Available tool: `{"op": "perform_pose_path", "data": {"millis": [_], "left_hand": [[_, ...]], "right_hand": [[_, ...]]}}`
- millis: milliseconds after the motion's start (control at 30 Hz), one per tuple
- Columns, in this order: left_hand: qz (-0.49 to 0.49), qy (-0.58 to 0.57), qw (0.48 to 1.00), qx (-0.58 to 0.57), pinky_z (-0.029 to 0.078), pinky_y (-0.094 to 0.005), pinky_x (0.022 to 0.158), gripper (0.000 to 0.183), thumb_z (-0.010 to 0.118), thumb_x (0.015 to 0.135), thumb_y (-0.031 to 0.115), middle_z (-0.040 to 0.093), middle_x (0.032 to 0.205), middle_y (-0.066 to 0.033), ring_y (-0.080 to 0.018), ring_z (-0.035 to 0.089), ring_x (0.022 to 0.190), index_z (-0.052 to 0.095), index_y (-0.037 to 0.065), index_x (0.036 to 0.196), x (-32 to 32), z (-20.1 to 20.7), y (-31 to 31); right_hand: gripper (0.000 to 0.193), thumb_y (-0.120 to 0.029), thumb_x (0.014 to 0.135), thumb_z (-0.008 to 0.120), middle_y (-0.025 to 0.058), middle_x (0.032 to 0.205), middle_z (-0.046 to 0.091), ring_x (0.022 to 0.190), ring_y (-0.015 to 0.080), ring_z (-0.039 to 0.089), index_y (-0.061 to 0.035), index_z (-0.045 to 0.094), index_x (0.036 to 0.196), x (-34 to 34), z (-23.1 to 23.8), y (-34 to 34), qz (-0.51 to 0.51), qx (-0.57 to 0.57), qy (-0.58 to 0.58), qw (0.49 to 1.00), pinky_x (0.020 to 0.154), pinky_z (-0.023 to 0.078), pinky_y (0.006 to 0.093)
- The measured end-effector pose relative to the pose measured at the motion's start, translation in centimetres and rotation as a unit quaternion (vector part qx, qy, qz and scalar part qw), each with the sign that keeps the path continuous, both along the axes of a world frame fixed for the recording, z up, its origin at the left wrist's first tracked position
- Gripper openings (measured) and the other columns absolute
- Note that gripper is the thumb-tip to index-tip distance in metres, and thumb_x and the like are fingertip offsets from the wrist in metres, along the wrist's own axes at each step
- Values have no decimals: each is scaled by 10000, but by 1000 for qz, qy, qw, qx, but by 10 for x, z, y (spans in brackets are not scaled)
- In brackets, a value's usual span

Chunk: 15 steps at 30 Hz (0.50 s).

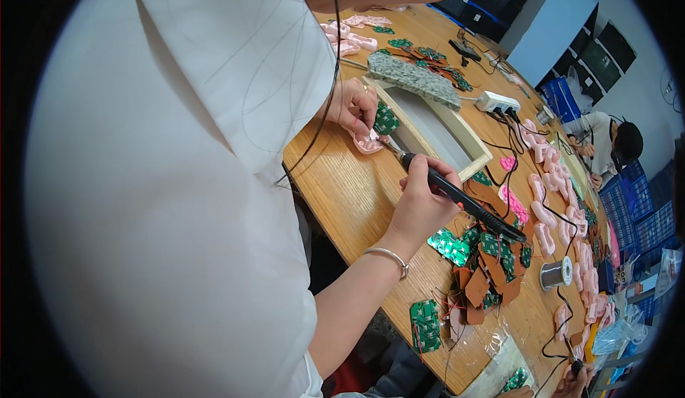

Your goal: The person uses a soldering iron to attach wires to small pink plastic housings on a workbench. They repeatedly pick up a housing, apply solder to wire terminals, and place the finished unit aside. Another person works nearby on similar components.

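Observation:
A black soldering iron (464, 202) is gripped pen-like in my right hand (426, 202), which has a silver bangle at the wrist. Its tip points at a pink plastic shell (367, 143) near the table's edge. My left hand (354, 107) pinches this shell, fingers closed at its upper side. Beside those fingers, a green circuit board (386, 119) leans against the wooden frame (407, 123). What the iron's tip touches inside the shell is too small to make out.
A grey stone slab (414, 79) lies across the wooden frame. Brown pieces and green boards are heaped (492, 273) to the right. Beyond are a solder spool (556, 274), a white power strip (497, 102) with black cables and many pink shells (546, 212). A co-worker (606, 141) sits opposite; another's hand (573, 381) holds an iron.

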<state>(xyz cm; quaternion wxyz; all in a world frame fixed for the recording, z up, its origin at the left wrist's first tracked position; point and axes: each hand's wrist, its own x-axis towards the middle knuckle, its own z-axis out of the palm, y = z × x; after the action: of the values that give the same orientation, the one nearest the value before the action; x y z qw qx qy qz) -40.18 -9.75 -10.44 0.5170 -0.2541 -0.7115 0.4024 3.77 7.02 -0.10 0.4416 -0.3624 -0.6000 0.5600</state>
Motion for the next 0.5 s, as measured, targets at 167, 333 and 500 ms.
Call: {"op": "perform_pose_path", "data": {"millis": [167,333,500], "left_hand": [[15,21,999,-19,452,-228,427,124,693,752,79,517,565,-25,-122,543,453,591,31,700,-2,0,1],[20,20,999,-15,451,-231,424,123,687,756,76,513,567,-24,-122,540,451,589,30,699,-5,-1,1],[4,-41,998,45,453,-245,434,107,649,779,54,512,605,-27,-124,533,467,581,24,703,-4,-3,1]], "right_hand": [[56,-131,927,566,106,906,649,634,65,529,-76,556,932,2,-1,1,-9,1,-1,1000,496,396,166],[56,-132,928,566,102,913,651,637,65,530,-78,562,941,2,1,1,5,-1,1,1000,500,399,167],[64,-132,925,572,96,909,649,635,61,525,-74,566,952,-3,3,-4,-37,-3,-3,999,501,398,162]]}}
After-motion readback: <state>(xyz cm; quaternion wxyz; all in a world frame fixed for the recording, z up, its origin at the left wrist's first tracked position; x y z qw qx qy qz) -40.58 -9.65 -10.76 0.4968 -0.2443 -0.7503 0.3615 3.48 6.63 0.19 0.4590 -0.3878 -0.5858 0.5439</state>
